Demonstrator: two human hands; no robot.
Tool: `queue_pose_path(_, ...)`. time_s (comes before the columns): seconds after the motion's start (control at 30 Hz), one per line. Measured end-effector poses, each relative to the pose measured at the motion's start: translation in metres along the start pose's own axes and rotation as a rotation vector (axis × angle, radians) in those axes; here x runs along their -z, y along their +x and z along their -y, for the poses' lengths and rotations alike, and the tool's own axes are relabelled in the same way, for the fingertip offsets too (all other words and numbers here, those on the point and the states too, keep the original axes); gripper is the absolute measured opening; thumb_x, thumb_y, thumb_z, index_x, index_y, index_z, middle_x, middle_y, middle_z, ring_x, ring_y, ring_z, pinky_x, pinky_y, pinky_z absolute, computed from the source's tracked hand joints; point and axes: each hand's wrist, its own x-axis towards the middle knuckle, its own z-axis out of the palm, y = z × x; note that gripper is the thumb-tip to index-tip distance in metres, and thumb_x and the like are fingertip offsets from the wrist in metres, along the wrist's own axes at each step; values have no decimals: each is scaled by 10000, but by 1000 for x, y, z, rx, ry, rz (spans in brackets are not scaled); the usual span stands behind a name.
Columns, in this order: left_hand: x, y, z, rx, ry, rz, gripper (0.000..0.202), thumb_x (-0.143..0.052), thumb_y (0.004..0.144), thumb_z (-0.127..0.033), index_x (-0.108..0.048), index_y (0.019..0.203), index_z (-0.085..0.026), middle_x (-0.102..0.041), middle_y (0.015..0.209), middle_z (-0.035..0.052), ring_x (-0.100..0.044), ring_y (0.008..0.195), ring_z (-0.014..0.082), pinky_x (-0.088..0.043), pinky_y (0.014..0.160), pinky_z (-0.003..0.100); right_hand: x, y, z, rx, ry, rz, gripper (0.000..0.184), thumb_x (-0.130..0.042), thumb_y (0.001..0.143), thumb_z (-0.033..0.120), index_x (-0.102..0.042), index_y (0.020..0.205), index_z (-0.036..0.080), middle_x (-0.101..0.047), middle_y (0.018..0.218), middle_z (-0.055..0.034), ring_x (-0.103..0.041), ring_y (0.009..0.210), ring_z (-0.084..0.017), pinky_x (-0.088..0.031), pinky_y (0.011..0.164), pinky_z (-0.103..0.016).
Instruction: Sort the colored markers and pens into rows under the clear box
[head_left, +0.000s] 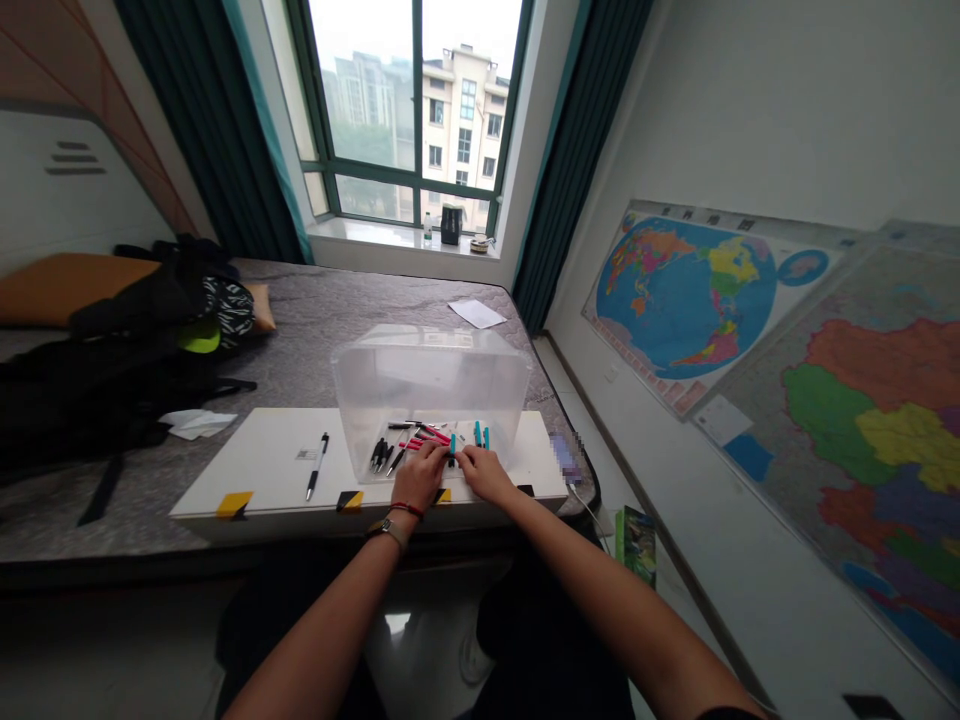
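My left hand (421,476) and my right hand (484,474) meet at the front of a clear plastic bin (431,375), which lies on its side. Their closed fingertips pinch a small teal pen part (452,445) between them; its lower end is hidden by the fingers. Inside the bin, beyond my left hand, lie red pen parts (433,433). Several black pen parts (380,453) rest to the left of them. Two more teal pen parts (481,434) lie just past my right hand.
The bin rests on a long white box (270,460) with yellow and black tape along its front edge. On its left part is a white and black pen (318,466). A blurred phone-like object (566,458) with a cable lies at right. Dark clothing (82,380) covers the bed's left.
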Motion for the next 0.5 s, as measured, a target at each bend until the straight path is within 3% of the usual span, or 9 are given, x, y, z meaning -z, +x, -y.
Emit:
queue_pose_path(0.13, 0, 0, 0, 17, 20, -16, 253, -413, 962, -321, -631, 1080, -270, -597, 1216, 58, -625, 870, 191, -422, 617, 277, -10, 3, -3, -164, 308, 173, 410, -328, 1001, 410, -586, 790, 171, -632, 603, -41, -604, 526, -165, -463, 541, -265)
queue_pose_path(0.2, 0, 0, 0, 9, 16, -27, 251, -404, 967, -318, -618, 1091, -273, -585, 1231, 57, -621, 869, 186, -417, 609, 271, -12, 2, -3, -212, 413, 197, 430, -299, 999, 445, -576, 814, 174, -621, 586, -36, -573, 457, -153, -451, 482, -257)
queue_pose_path(0.33, 1, 1, -2, 30, -32, -140, 304, -417, 963, -364, -545, 1201, -224, -586, 1207, 97, -604, 960, 201, -442, 682, 273, -10, 1, -2, -192, 388, 46, 432, -253, 1000, 476, -568, 918, 192, -660, 678, -61, -597, 470, -160, -472, 503, -268)
queue_pose_path(0.4, 1, 2, -3, 59, -42, -152, 313, -393, 967, -396, -580, 1105, -185, -640, 1054, 104, -611, 915, 203, -437, 694, 279, -8, 1, 1, -189, 323, -43, 432, -241, 1004, 472, -569, 965, 193, -669, 704, -58, -616, 504, -162, -491, 565, -274)
queue_pose_path(0.5, 4, 2, -3, 64, -34, -80, 383, -319, 984, -403, -619, 875, -191, -662, 824, 77, -609, 770, 190, -401, 657, 281, -5, 2, 7, -119, 196, -113, 375, -325, 1001, 441, -602, 966, 190, -678, 731, -47, -658, 644, -178, -490, 696, -277)
